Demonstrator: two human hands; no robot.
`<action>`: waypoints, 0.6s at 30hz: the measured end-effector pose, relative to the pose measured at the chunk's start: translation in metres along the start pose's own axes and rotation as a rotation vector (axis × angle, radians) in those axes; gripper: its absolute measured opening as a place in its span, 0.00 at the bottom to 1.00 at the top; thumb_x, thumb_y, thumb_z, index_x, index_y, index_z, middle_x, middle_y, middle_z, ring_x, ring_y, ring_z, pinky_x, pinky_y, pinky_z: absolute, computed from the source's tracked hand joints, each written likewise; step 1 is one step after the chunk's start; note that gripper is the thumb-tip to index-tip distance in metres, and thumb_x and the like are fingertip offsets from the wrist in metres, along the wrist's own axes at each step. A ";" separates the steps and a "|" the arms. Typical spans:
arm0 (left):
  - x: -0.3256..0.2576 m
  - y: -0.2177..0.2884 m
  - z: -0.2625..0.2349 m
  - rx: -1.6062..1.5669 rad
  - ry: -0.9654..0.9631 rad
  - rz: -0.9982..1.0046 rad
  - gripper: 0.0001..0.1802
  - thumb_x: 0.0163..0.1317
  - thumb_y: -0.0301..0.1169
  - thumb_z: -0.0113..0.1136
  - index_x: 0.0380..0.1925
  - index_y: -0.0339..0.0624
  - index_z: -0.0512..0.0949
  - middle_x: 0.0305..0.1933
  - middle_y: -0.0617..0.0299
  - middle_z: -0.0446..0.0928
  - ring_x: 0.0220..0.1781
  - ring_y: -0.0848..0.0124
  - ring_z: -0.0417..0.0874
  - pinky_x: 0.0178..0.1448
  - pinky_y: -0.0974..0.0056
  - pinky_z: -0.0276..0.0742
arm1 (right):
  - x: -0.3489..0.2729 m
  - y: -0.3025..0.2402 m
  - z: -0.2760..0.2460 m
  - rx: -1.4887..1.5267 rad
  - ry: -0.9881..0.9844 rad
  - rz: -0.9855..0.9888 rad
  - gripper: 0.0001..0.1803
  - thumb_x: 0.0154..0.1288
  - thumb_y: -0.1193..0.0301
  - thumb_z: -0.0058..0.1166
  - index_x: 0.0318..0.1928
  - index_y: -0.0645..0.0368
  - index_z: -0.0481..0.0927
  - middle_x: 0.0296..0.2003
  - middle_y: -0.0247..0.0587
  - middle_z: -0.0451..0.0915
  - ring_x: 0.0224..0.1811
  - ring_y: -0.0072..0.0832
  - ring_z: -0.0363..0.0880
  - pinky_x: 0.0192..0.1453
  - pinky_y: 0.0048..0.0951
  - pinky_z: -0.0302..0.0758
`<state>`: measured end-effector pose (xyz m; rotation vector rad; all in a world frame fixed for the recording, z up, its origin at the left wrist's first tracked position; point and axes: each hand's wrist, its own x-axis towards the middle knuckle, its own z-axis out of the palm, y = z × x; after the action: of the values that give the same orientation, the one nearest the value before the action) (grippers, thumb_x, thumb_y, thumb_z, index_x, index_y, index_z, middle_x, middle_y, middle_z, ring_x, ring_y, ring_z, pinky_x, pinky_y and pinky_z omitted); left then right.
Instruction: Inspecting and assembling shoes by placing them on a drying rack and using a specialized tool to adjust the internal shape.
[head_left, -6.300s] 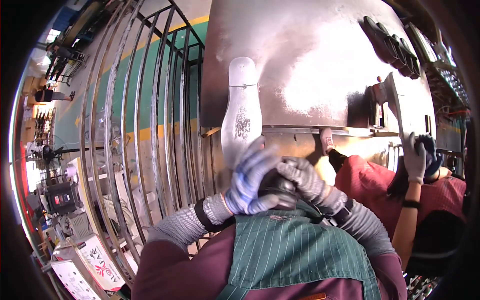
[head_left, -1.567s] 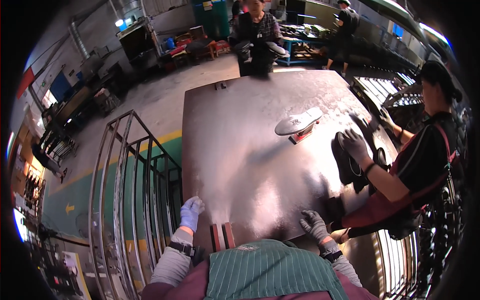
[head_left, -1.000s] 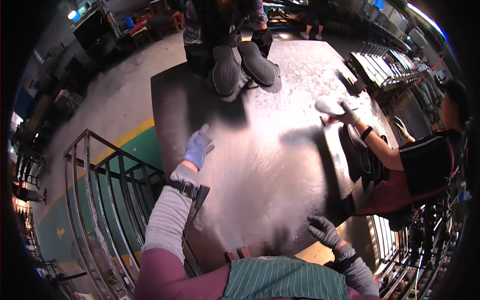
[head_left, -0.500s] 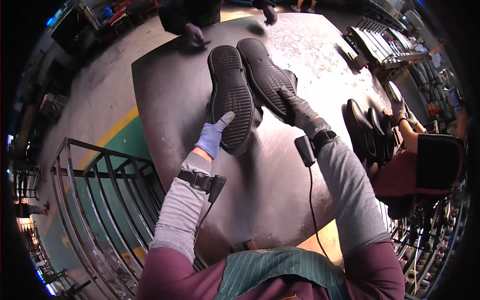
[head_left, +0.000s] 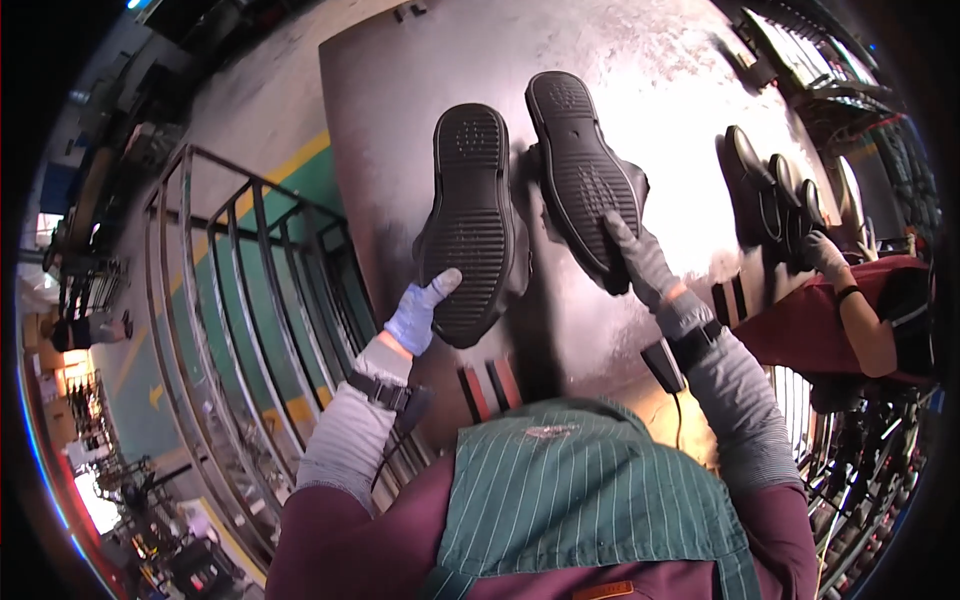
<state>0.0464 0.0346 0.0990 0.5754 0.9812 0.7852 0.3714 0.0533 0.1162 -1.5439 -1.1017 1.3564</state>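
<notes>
Two black rubber-soled shoes lie sole-up side by side on the dull grey metal table (head_left: 690, 130), just past the person's hands. The left black shoe (head_left: 470, 220) has its heel end nearest the person, and the left hand (head_left: 420, 312), in a pale blue-grey glove, rests against that end with the fingers held together and the thumb lifted onto the sole's edge; whether the fingers curl beneath the shoe is hidden. The right black shoe (head_left: 583, 178) lies at a slant, and the right hand (head_left: 642, 262), in a grey glove, lies flat on its heel end with the fingers laid close together along the tread; the upper beneath is mostly out of sight. Both wrists carry dark straps with small black boxes, and a thin cable drops from the right one. The green striped apron (head_left: 580, 500) covers the near table edge. To the left stands a grey metal bar rack (head_left: 250, 290), bent by the lens. Farther right, a row of dark shoes (head_left: 775, 195) stands near the table's edge, where another person's gloved hand (head_left: 826, 254) touches them; that person's body is cut off by the dark rim.
</notes>
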 end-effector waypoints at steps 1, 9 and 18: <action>-0.030 -0.011 0.007 -0.017 -0.017 0.006 0.28 0.61 0.44 0.63 0.55 0.37 0.74 0.52 0.57 0.79 0.51 0.66 0.81 0.60 0.62 0.75 | -0.026 0.005 -0.005 -0.056 -0.040 0.058 0.39 0.61 0.43 0.58 0.56 0.68 0.74 0.45 0.41 0.80 0.44 0.25 0.76 0.49 0.27 0.74; -0.167 -0.121 0.058 -0.078 0.143 0.021 0.34 0.59 0.50 0.62 0.59 0.39 0.69 0.55 0.55 0.75 0.55 0.65 0.78 0.61 0.59 0.74 | -0.098 0.062 -0.017 0.001 -0.074 0.187 0.32 0.64 0.48 0.57 0.55 0.64 0.76 0.42 0.39 0.81 0.41 0.23 0.76 0.48 0.28 0.74; -0.232 -0.147 0.057 0.304 -0.012 -0.190 0.32 0.63 0.43 0.56 0.63 0.37 0.67 0.62 0.57 0.71 0.63 0.63 0.72 0.68 0.59 0.66 | -0.147 0.104 -0.029 -0.087 -0.741 0.155 0.39 0.62 0.46 0.58 0.63 0.62 0.67 0.49 0.48 0.78 0.54 0.38 0.75 0.62 0.34 0.70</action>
<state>0.0673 -0.2428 0.1337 0.7349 1.1347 0.4661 0.4037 -0.1190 0.0667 -1.2151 -1.5064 2.1005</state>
